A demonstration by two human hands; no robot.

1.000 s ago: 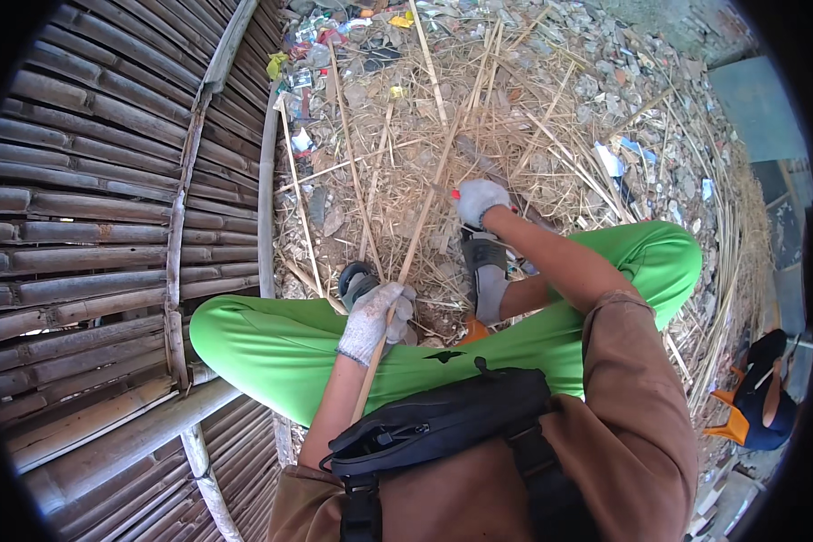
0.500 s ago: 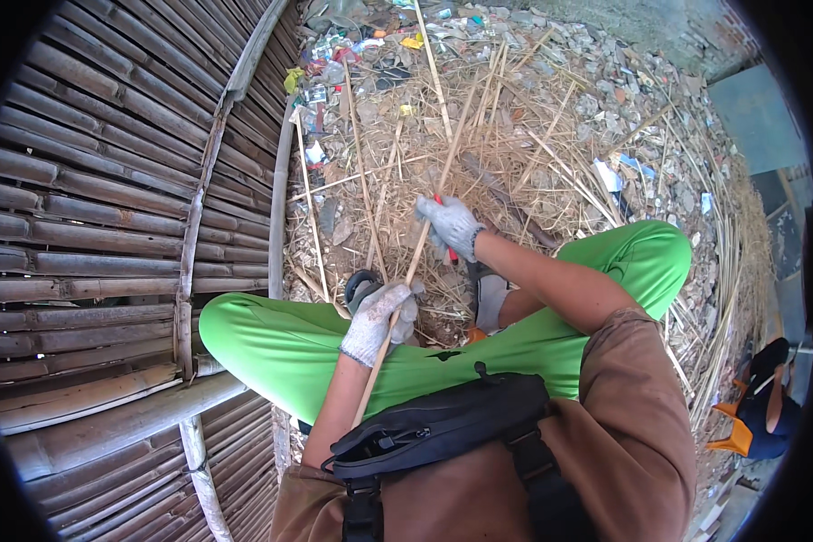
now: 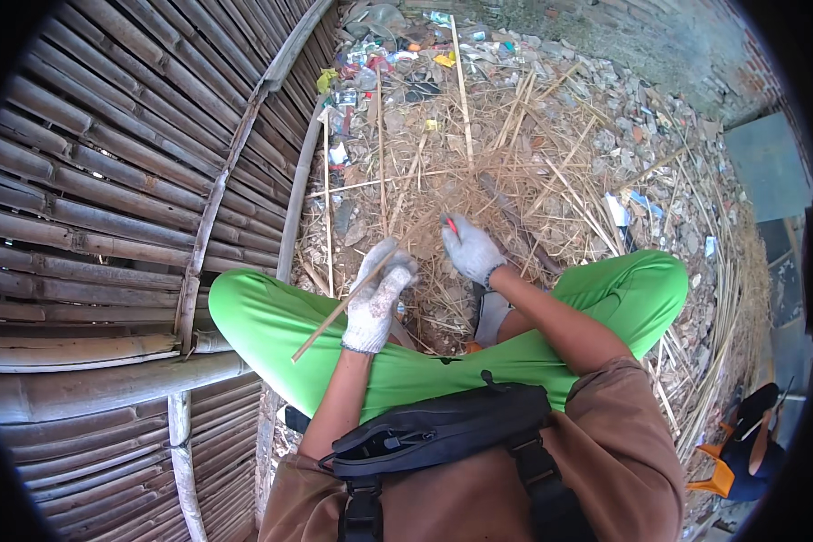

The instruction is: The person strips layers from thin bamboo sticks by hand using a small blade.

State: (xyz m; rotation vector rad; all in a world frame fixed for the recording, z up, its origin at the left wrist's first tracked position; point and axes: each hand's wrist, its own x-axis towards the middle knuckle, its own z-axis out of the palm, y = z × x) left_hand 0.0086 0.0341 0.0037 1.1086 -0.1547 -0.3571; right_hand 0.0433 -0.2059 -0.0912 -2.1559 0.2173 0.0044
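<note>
My left hand, in a white knit glove, is closed around a thin bamboo strip. The strip slants across my left thigh, its near end pointing down and left; its far end is hard to make out against the straw. To the right and slightly farther away is my right hand, gloved too, closed on a red-handled tool. Only a bit of red shows at its thumb, and the rest is hidden by the hand. The two hands are apart, above the ground between my bent legs in green trousers.
A bamboo slat wall runs along my left. Rubble, fibrous shavings and loose bamboo strips cover the ground ahead. A black bag hangs at my waist. At right, something dark rests on an orange seat.
The bamboo strip has swung out of my right hand's reach and now lies in my left hand alone, tilted down-left. My left hand has risen and turned; my right hand has shifted nearer and right.
</note>
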